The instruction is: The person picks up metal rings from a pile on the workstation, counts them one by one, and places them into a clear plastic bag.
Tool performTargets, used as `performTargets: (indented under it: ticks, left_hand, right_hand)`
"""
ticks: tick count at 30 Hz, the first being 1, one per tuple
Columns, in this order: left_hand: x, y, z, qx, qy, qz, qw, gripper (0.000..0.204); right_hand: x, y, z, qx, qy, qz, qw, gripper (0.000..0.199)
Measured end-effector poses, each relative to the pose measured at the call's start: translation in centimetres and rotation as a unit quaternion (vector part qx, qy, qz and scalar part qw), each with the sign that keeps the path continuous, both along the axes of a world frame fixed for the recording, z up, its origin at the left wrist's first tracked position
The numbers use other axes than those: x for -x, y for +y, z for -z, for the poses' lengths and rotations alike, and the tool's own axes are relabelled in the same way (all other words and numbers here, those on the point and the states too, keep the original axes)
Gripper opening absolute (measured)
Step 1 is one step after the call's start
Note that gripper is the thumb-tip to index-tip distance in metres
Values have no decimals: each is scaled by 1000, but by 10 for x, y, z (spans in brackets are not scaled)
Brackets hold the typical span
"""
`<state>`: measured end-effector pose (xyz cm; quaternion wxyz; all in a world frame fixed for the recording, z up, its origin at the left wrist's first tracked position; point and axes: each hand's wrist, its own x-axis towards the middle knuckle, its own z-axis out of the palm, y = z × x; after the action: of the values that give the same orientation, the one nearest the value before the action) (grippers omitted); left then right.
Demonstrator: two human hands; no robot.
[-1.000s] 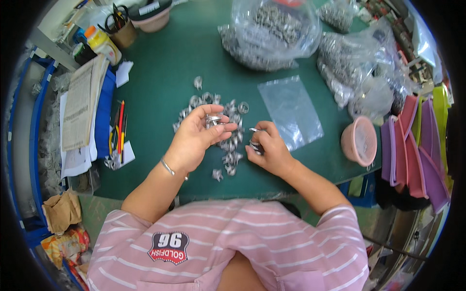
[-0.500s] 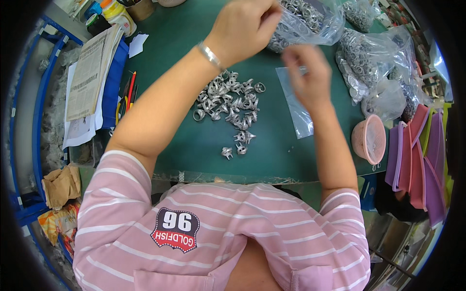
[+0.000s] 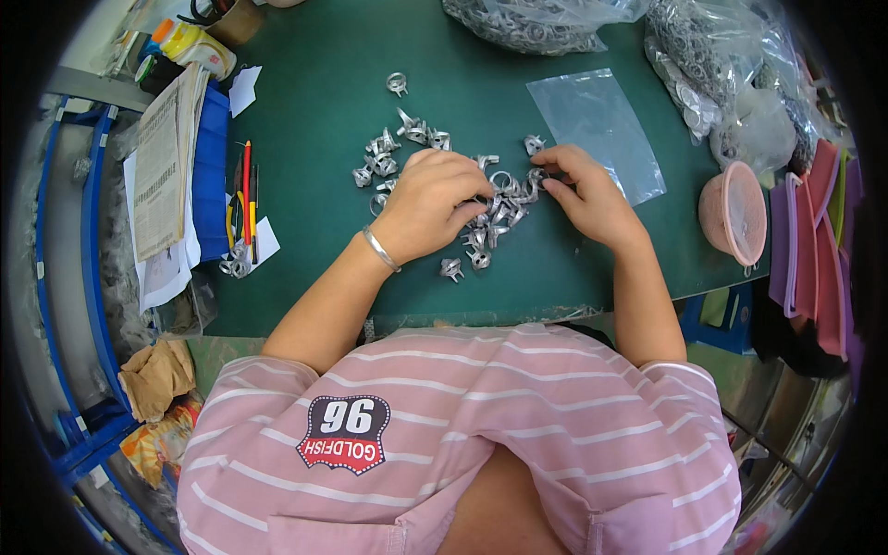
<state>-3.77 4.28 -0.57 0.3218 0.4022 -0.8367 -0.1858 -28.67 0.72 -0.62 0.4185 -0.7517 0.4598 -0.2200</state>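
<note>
A loose pile of silver metal rings (image 3: 500, 215), some with prongs, lies spread on the green tabletop. Over the pile's left part rests my left hand (image 3: 432, 197), fingers curled down with the thumb close to them; what they grip among the rings is hidden. At the pile's right edge, the thumb and forefinger of my right hand (image 3: 592, 198) close on a ring (image 3: 535, 178). One more ring (image 3: 534, 144) sits just beyond those fingertips, and a single ring (image 3: 396, 84) lies apart at the far side. A flat clear plastic bag (image 3: 606, 125) is beyond my right hand.
Clear bags of rings (image 3: 527, 28) stand at the far edge, with more bags (image 3: 698, 65) at far right. A pink basket (image 3: 710, 215) is on the right. Left are a blue tray (image 3: 215, 176) with papers, a red pencil (image 3: 246, 185) and a yellow bottle (image 3: 199, 46).
Both hands have come back from the bag of rings at the far side down to the pile. The bag now sits farther off, and the pile is more spread out.
</note>
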Motion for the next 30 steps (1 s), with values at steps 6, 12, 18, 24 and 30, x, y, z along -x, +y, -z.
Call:
performTargets:
  ticks: [6, 12, 18, 24, 30]
  left_hand:
    - [0, 10, -4, -57, 218, -144, 964, 8]
    - [-8, 22, -2, -77, 253, -129, 956, 8]
    - [-17, 31, 2, -124, 295, -142, 937, 9]
    - [-7, 29, 3, -109, 324, -145, 928, 7]
    - [-25, 39, 1, -138, 277, -177, 934, 7]
  right_hand:
    - [-8, 16, 0, 152, 68, -35, 985, 45]
    - [-3, 16, 11, 136, 65, -2, 989, 43]
    - [5, 16, 1, -251, -394, 109, 877, 23]
    - [-23, 8, 8, 171, 42, -104, 979, 26]
    - [-20, -1, -13, 212, 33, -94, 972, 25]
